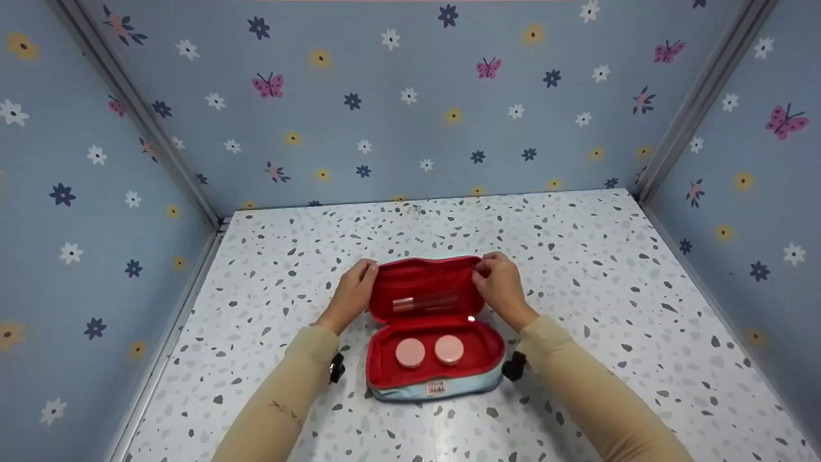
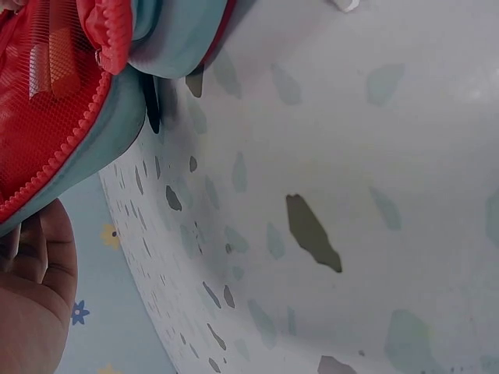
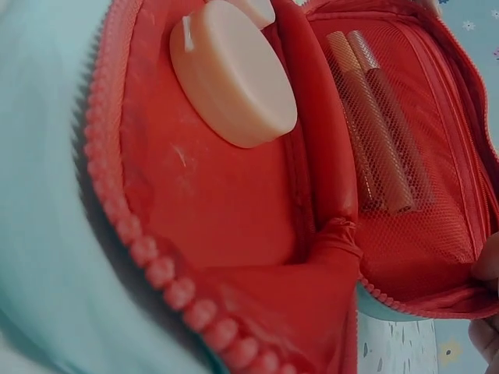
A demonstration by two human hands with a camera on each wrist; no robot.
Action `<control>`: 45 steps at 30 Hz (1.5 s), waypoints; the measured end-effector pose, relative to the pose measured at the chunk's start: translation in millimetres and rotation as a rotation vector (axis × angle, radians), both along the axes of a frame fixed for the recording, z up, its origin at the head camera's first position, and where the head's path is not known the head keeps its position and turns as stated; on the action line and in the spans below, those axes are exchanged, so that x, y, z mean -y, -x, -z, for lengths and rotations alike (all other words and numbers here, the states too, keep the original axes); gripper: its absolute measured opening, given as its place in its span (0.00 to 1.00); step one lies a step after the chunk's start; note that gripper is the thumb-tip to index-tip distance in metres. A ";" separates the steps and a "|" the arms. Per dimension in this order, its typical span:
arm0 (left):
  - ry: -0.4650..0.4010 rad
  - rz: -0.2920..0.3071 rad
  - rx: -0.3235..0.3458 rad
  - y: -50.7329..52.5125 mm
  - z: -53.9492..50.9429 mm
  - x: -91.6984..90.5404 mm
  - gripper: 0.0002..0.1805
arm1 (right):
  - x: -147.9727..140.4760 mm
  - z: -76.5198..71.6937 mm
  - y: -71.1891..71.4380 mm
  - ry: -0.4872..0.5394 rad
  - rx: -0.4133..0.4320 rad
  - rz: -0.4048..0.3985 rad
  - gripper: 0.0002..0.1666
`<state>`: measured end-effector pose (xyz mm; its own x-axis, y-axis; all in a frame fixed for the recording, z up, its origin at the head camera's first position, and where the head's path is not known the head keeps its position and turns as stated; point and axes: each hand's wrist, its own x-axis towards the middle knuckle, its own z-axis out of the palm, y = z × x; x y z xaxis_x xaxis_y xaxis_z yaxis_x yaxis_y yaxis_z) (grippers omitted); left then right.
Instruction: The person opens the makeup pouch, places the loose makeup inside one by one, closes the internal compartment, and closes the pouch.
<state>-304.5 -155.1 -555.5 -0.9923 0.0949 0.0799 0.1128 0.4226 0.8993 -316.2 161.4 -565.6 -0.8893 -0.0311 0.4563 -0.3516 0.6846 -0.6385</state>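
Observation:
A light blue zip pouch with a red lining lies unzipped on the table, its lid raised at the back. My left hand grips the lid's left upper corner; in the left wrist view its fingers curl behind the edge. At the opposite corner my right hand pinches the lid. Two round pale pink cases rest side by side in the base. Two slim tubes with shiny caps sit behind red mesh inside the lid. The right fingertips are partly cut off in the right wrist view.
The white speckled tabletop extends around the pouch. Blue flower-patterned panels stand at the back and both sides, joined by metal posts. Dark wrist-worn devices sit close to the pouch's sides.

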 end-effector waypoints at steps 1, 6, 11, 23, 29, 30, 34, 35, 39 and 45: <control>0.002 -0.001 0.002 0.2 0.1 -0.2 0.18 | -0.3 -0.1 -0.3 -0.005 0.003 0.004 0.03; 0.010 0.002 0.006 1.1 0.1 1.0 0.18 | -0.9 -3.4 -3.1 -0.073 0.027 0.045 0.04; 0.008 -0.002 0.013 1.0 -1.4 0.2 0.17 | 1.5 -11.4 -6.6 -0.161 0.105 0.069 0.07; 0.003 0.017 0.015 -0.9 -2.4 -0.1 0.20 | 7.8 -11.9 -6.1 -0.062 0.175 0.052 0.07; 0.006 0.034 -0.015 -0.4 -2.4 -0.7 0.21 | 9.9 -10.6 -9.3 0.014 0.187 0.073 0.05; 0.006 0.036 -0.020 -0.1 -2.4 -0.8 0.21 | 10.2 -10.5 -9.8 0.023 0.189 0.077 0.05; 0.007 0.035 -0.018 0.8 -1.7 -0.8 0.20 | 11.7 -10.6 -12.0 0.043 0.207 0.085 0.06; 0.006 0.037 -0.014 0.8 -1.6 -0.8 0.20 | 12.2 -10.7 -12.6 0.045 0.214 0.084 0.06; 0.004 0.036 -0.006 1.3 -0.9 -0.6 0.21 | 15.1 -10.9 -14.6 0.039 0.212 0.069 0.06; -0.009 0.035 -0.001 0.8 -1.0 -0.9 0.21 | 22.6 -9.8 -15.9 -0.003 0.101 0.022 0.04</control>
<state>-305.2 -154.2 -554.5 -0.9883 0.1288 0.0819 0.1283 0.4107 0.9027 -300.3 138.8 -555.7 -0.9313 -0.0126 0.3639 -0.2704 0.6935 -0.6678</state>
